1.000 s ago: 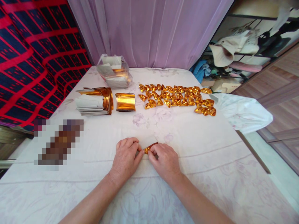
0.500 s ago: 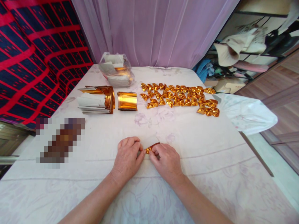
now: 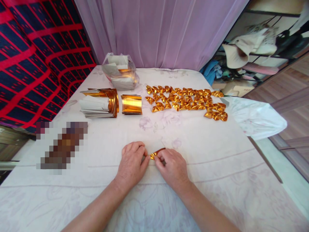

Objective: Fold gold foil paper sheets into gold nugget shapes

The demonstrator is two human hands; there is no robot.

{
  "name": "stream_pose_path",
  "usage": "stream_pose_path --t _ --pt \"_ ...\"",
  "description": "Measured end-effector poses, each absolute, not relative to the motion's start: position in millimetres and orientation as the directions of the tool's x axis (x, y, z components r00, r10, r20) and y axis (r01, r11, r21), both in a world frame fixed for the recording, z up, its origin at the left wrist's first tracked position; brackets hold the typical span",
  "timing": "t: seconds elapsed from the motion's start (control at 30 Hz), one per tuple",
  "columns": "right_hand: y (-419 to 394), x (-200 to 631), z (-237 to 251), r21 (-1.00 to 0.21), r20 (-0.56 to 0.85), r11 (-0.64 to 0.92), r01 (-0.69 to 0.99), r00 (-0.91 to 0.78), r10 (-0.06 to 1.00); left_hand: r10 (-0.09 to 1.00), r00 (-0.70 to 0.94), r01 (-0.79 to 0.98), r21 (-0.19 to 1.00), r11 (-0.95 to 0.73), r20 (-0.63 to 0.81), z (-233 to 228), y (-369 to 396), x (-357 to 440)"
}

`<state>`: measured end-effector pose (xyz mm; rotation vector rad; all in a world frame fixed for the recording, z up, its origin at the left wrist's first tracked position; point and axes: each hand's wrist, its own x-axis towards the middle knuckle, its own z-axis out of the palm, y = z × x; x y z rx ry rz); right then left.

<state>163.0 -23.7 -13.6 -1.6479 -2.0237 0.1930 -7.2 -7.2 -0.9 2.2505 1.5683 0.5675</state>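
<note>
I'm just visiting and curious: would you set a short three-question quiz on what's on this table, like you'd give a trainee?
1. True or false: both hands pinch one piece of gold foil paper.
2. Which lies nearest the folded gold pieces? A) the plastic bag B) the gold foil roll C) the paper stack
3. Fill in: the left hand and right hand rest on a white ____.

Key: 1 true; 2 B; 3 cloth.
</note>
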Motion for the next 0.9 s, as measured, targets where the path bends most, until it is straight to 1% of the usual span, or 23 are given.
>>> stream_pose_path --t 0.17,0.33,0.47,0.7,0.8,0.9 --pt "-25.1 165.3 -14.4 -0.449 0.302 0.279 0.849 -0.149 0.942 0.946 0.308 0.804 0.503 -0.316 0.102 -0.5 -6.2 -8.1" --pt "-26.2 170.2 -16.3 -0.490 0.275 0.286 0.824 -0.165 0.947 0.929 0.350 0.789 0.497 -0.362 0.120 -3.5 -5.1 -10.0" --pt "-25.4 173.7 -15.5 -0.496 0.262 0.314 0.810 -0.205 0.943 0.925 0.350 0.787 0.489 -0.376 0.148 -5.6 -4.6 -10.1" --pt "-24.3 180.3 -15.4 -0.503 0.283 0.391 0.771 -0.280 0.917 0.930 0.337 0.786 0.500 -0.363 0.146 -4.1 -4.1 -9.2" --pt "-26.6 183.7 -17.5 -0.463 0.322 0.459 0.758 -0.339 0.884 0.925 0.344 0.786 0.489 -0.377 0.159 -5.8 -3.9 -9.5" --pt "-30.1 187.9 -18.2 -0.370 0.368 0.548 0.750 -0.423 0.828 0.922 0.349 0.787 0.481 -0.386 0.168 -7.6 -3.5 -10.0"
